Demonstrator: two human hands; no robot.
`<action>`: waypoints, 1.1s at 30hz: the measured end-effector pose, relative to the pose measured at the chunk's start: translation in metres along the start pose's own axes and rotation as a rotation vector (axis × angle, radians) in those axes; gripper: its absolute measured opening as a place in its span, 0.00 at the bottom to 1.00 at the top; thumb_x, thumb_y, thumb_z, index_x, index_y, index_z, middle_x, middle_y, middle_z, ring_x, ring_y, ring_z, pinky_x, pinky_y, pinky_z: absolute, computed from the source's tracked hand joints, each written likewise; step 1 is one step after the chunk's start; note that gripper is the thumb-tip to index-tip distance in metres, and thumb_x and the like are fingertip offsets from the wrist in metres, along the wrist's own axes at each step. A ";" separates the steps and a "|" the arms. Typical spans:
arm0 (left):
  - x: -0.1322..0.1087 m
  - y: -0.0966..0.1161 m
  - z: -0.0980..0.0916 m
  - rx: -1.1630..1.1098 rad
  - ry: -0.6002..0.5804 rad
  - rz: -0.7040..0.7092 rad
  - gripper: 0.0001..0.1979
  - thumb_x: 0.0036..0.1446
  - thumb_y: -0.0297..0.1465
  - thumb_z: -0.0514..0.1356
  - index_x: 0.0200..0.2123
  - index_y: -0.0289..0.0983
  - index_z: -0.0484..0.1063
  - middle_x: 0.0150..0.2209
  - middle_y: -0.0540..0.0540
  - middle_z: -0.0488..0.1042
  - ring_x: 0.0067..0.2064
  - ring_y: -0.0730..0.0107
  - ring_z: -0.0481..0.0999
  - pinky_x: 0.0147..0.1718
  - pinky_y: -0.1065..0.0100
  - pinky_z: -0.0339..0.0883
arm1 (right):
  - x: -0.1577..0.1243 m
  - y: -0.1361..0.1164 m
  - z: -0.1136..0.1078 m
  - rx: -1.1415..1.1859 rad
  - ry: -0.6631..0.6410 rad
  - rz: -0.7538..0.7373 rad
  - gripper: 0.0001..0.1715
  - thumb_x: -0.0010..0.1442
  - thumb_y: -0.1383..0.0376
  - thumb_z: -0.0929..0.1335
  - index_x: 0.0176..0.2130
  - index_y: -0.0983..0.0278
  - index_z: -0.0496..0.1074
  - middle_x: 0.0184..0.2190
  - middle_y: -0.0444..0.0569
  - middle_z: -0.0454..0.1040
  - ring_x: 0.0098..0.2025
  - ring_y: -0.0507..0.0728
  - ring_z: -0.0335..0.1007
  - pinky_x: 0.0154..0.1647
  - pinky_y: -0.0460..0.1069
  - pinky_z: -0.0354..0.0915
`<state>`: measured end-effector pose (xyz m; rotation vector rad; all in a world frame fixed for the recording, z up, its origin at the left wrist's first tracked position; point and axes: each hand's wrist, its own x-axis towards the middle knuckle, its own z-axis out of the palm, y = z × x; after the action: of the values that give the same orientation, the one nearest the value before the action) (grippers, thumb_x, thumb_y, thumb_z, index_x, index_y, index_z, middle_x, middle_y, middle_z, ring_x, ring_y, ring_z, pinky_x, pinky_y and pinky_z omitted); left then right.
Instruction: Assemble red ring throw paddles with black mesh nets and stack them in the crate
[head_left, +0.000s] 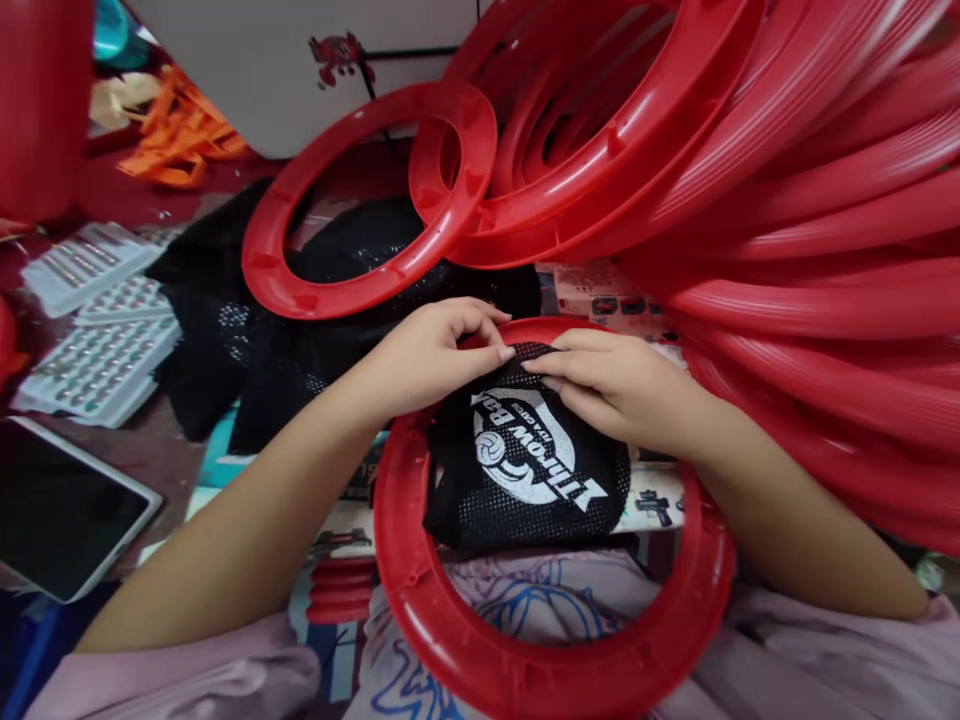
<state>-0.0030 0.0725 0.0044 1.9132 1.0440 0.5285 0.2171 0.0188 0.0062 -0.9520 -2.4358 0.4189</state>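
Observation:
A red plastic ring (409, 560) lies across my lap and the table's front edge. Over its far part hangs a piece of black mesh netting (457, 480) with a white "Throw Back" print, partly bunched. My left hand (454, 345) is closed at the netting's far edge, thumb and fingers pinching it against the ring. On the other side of that edge, my right hand (611, 385) has its fingers bent together on the netting, close to my left fingertips. The ring's far rim is mostly hidden under the cloth and hands.
Beyond my hands, more black netting (360, 235) lies under a loose red ring (262, 250). Large stacked red rings (810, 310) crowd the right side. At left are clear cases of small metal parts (97, 370), a tablet-like device (67, 510) and orange plastic pieces (176, 130).

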 end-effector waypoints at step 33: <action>0.008 -0.004 0.012 0.300 0.050 0.108 0.07 0.53 0.29 0.56 0.26 0.35 0.71 0.34 0.45 0.71 0.43 0.60 0.74 0.48 0.56 0.68 | 0.002 -0.011 0.005 -0.460 -0.180 0.190 0.20 0.64 0.68 0.63 0.52 0.60 0.76 0.33 0.50 0.73 0.34 0.55 0.65 0.29 0.49 0.50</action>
<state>0.0085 0.0745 -0.0054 2.2397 1.1063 0.5051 0.2066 0.0119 0.0077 -1.3962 -2.6740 -0.0020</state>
